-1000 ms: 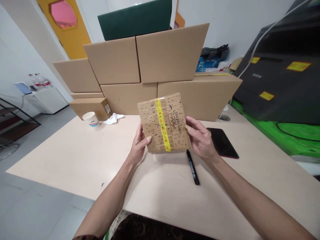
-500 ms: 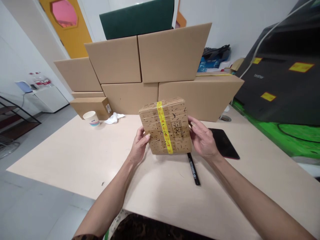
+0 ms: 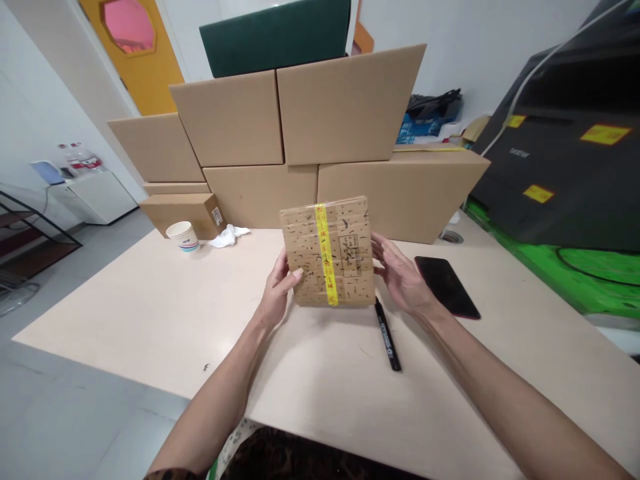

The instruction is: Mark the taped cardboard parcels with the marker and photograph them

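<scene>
A small cardboard box (image 3: pixel 310 260) with a yellow tape strip, black marks and a stamped frame is held up over the table, its broad face toward me. My left hand (image 3: pixel 278 290) grips its left edge, thumb on the front face. At the right edge, my right hand (image 3: pixel 401 275) supports the box with its fingers, whose tips are partly hidden behind it. A black marker (image 3: pixel 388 337) lies on the table below the box's right corner. To the right of my right hand lies a black tablet-like object (image 3: pixel 447 287).
Large cardboard boxes (image 3: pixel 263 197) are stacked along the back of the table (image 3: pixel 150 313), with a dark green box (image 3: pixel 280 37) on top. A paper cup (image 3: pixel 183 237) and a crumpled tissue (image 3: pixel 229 236) sit at the back left. A dark Brother-labelled item (image 3: pixel 565 160) stands at right.
The box has turned and tilted slightly, so its top side shows less and its front face more squarely. Its right edge has shifted left, and my right hand's fingers have moved along with it.
</scene>
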The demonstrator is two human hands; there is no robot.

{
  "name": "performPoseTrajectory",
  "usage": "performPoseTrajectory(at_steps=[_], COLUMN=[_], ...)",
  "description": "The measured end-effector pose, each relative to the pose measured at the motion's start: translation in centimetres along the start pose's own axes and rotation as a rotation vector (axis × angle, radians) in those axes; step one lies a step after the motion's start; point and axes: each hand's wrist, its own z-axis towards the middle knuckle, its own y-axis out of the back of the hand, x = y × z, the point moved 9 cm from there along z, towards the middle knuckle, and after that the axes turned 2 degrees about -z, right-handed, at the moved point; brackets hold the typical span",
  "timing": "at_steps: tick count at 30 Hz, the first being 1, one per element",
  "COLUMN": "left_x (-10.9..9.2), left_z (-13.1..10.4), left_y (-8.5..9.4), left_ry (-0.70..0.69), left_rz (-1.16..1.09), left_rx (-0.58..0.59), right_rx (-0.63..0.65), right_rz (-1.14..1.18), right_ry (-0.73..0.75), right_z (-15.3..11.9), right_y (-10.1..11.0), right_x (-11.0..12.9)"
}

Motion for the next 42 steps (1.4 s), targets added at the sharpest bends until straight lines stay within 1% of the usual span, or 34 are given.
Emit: performPoseTrajectory(at_steps=[5, 9, 11, 13, 16, 18, 21, 24, 27, 29, 31, 32, 34, 35, 36, 37, 39, 42], left_x=[0.6, 0.2, -0.3, -0.9, -1.2, -1.1, -0.9, -0.6, -0.2, 0.5, 1.9, 2.7, 4.0, 4.3, 4.3, 3.9, 3.2, 2.4], left_z=[0.1, 0.4, 0.6, 0.7, 0.7, 0.6, 0.4, 0.4, 0.2, -0.2, -0.5, -0.7, -1.1, -1.3, -1.3, -1.3, -1.2, -1.0], left_y=[2.1, 3.4, 3.8, 3.8, 2.9, 2.1, 1.6, 2.1, 3.7, 4.4, 4.1, 3.5, 1.7, 0.7, -0.3, -0.9, -1.0, 0.5], left_ry=[0.031, -0.004, -0.034, -0.059, -0.066, -0.045, -0.024, -0.009, 0.018, 0.071, 0.177, 0.242, 0.348, 0.369, 0.363, 0.330, 0.270, 0.235], left_rz=[-0.040, 0.027, 0.080, 0.131, 0.182, 0.193, 0.203, 0.235, 0.253, 0.217, 0.129, 0.074, -0.036, -0.080, -0.115, -0.147, -0.181, -0.176], left_rx=[-0.161, -0.189, -0.192, -0.182, -0.132, -0.097, -0.084, -0.123, -0.268, -0.356, -0.368, -0.345, -0.259, -0.204, -0.153, -0.130, -0.163, -0.288], right_rx=[-0.004, -0.017, 0.011, 0.049, 0.110, 0.140, 0.159, 0.097, -0.030, -0.093, -0.118, -0.114, -0.081, -0.061, -0.040, -0.018, 0.028, 0.080], right_rz=[-0.033, 0.065, 0.084, 0.045, -0.006, 0.011, 0.047, 0.084, 0.172, 0.249, 0.327, 0.363, 0.409, 0.415, 0.410, 0.398, 0.360, 0.322], right_ry=[-0.010, -0.120, -0.188, -0.206, -0.118, -0.091, -0.166, -0.214, -0.264, -0.282, -0.274, -0.266, -0.257, -0.253, -0.251, -0.254, -0.281, -0.302], right_z=[-0.1, -0.1, -0.3, -0.5, -0.7, -0.8, -1.2, -1.5, -1.7, -1.8, -2.0, -2.1, -2.5, -2.7, -3.0, -3.2, -3.5, -3.3], right_y=[-0.1, -0.2, -0.6, -1.1, -2.0, -2.5, -3.0, -3.0, -2.6, -2.6, -2.9, -3.2, -3.9, -4.3, -4.7, -5.0, -5.4, -5.3], right_x=[-0.2, -1.7, -2.5, -2.8, -2.2, -2.1, -3.0, -3.8, -4.6, -4.9, -5.0, -4.9, -4.8, -4.8, -4.8, -4.9, -5.3, -5.6])
